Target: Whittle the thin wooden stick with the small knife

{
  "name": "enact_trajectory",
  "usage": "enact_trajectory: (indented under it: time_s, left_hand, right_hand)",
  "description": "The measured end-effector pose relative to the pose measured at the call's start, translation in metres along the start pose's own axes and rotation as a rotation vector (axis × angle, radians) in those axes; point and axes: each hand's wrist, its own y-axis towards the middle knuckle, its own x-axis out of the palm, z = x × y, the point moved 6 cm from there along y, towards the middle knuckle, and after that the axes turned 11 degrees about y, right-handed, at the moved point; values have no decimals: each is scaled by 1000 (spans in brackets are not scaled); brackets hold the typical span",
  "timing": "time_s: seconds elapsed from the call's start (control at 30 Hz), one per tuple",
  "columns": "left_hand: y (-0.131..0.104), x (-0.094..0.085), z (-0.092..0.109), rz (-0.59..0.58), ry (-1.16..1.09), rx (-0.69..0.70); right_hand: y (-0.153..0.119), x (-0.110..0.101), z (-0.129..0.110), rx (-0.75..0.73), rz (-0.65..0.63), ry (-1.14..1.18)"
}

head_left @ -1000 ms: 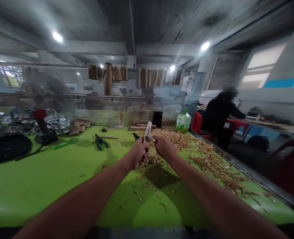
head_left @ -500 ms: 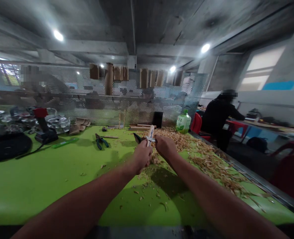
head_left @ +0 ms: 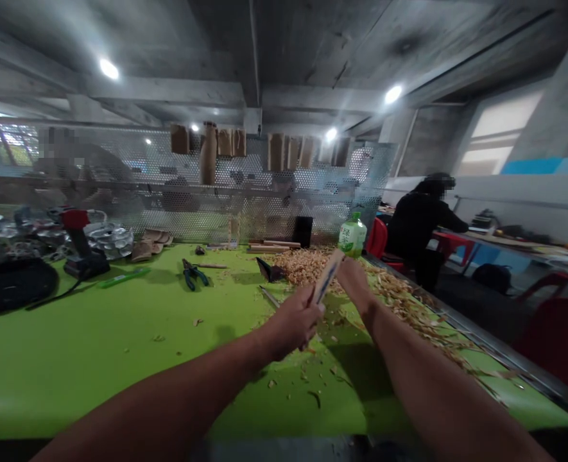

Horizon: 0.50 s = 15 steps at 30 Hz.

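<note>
My left hand [head_left: 296, 321] is closed around the lower part of a pale wooden strip [head_left: 328, 279], which tilts up to the right and has a dark marking on its face. Just beyond the strip's upper end, my right hand [head_left: 352, 276] is closed in a fist around a knife. The blade showed half a second ago; the strip and fingers now hide it. A slim grey tool [head_left: 269, 297] lies on the green table beside my left hand. Wood shavings [head_left: 307, 266] are heaped behind both hands.
Pliers [head_left: 194, 274], a green cutter [head_left: 124, 278] and a red-and-black power drill [head_left: 79, 240] lie to the left. A dark wedge-shaped thing [head_left: 268, 269] sits by the shavings. A green bottle [head_left: 352, 236] stands behind. Someone in black [head_left: 418, 221] sits at right.
Both hands have moved right. The wooden strip has come along and leans further right, and the right hand is now at its tip. The blade that crossed the strip is out of sight.
</note>
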Motion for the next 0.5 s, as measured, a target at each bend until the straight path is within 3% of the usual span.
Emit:
enact_trajectory:
  time_s: [0.1, 0.23, 0.33, 0.5]
  left_hand:
    - [12, -31, -11, 171, -131, -27]
    - [25, -69, -18, 391, -234, -2]
    - [28, -80, -16, 480, -209, 62]
    - [24, -86, -11, 571, -80, 93]
  right_hand:
    - [-11, 15, -17, -59, -62, 398]
    - [-43, 38, -52, -118, -509, 1171]
    - [-66, 39, -65, -59, -790, 1320]
    - [-92, 37, -75, -6, -1064, 1307]
